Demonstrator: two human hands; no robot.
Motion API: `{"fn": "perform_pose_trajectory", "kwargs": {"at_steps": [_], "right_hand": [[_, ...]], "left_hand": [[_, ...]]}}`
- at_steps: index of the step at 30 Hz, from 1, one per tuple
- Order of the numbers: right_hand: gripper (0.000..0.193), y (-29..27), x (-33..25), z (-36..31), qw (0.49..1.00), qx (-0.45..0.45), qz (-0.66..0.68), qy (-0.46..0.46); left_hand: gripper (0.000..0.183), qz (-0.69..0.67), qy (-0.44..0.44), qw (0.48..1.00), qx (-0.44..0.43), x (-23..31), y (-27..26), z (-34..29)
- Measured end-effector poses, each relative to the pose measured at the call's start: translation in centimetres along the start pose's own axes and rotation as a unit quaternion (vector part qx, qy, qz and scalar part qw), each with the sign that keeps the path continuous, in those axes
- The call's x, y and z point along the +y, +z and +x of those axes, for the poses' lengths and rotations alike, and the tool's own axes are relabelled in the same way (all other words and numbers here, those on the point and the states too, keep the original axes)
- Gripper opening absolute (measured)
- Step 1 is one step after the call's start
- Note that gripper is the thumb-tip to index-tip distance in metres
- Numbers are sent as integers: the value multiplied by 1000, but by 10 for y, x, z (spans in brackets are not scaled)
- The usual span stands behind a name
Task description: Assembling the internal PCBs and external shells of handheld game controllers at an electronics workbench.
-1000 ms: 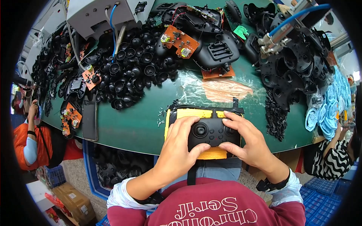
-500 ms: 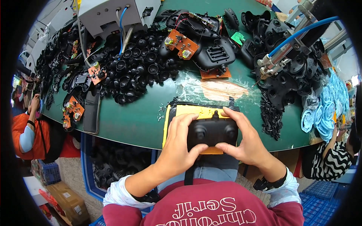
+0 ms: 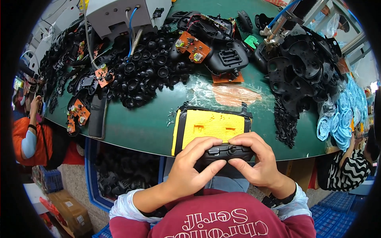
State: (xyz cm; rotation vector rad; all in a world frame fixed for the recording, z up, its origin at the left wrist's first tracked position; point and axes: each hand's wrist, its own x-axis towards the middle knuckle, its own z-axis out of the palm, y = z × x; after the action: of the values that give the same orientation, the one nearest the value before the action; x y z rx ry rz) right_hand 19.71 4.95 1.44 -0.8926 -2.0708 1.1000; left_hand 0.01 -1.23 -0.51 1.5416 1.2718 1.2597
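Note:
Both my hands are wrapped around a black remote controller (image 3: pixel 227 153), tilted up so its edge with buttons and a round knob faces upward. My left hand (image 3: pixel 189 162) grips its left end and my right hand (image 3: pixel 260 160) its right end, thumbs on the near side and fingers on the far side. Just beyond lies a yellow pad (image 3: pixel 212 122) with black tape borders and two slots cut into it. The controller is held over the table's front edge, at the pad's near side.
Black thumbstick caps (image 3: pixel 147 71) are heaped left of centre, near orange circuit boards (image 3: pixel 193 47). A black controller shell (image 3: pixel 226 55) lies behind the pad. Black housings (image 3: pixel 297 63) pile at right, beside a metal tool (image 3: pixel 274 35) with a blue hose. Blue cable coils (image 3: pixel 343 115) sit farther right.
My hands have drawn the controller off the yellow pad toward me and tipped it, baring the pad's slots. The hose-fed metal tool at right has shifted away and slightly left.

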Motion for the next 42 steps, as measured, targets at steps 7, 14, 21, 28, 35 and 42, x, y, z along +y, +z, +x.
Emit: {"fn": "perform_pose_trajectory", "kwargs": {"at_steps": [7, 14, 21, 28, 35, 42], "right_hand": [[39, 8, 7, 2, 995, 36, -44, -79], [36, 5, 3, 14, 993, 30, 36, -108], [31, 6, 10, 16, 989, 35, -17, -141], [39, 2, 26, -1, 995, 30, 66, -73], [33, 3, 21, 2, 994, 35, 38, -95], [35, -1, 29, -5, 993, -9, 108, -42]], "left_hand": [[37, 42, 73, 996, 34, -2, 1, 4], [36, 47, 80, 995, 44, -4, 3, 5], [35, 45, 73, 995, 47, -3, 3, 4], [36, 49, 89, 994, 44, -1, 3, 7], [32, 68, 88, 993, 46, -3, 4, 5], [32, 77, 103, 990, 50, -4, 4, 4]]}}
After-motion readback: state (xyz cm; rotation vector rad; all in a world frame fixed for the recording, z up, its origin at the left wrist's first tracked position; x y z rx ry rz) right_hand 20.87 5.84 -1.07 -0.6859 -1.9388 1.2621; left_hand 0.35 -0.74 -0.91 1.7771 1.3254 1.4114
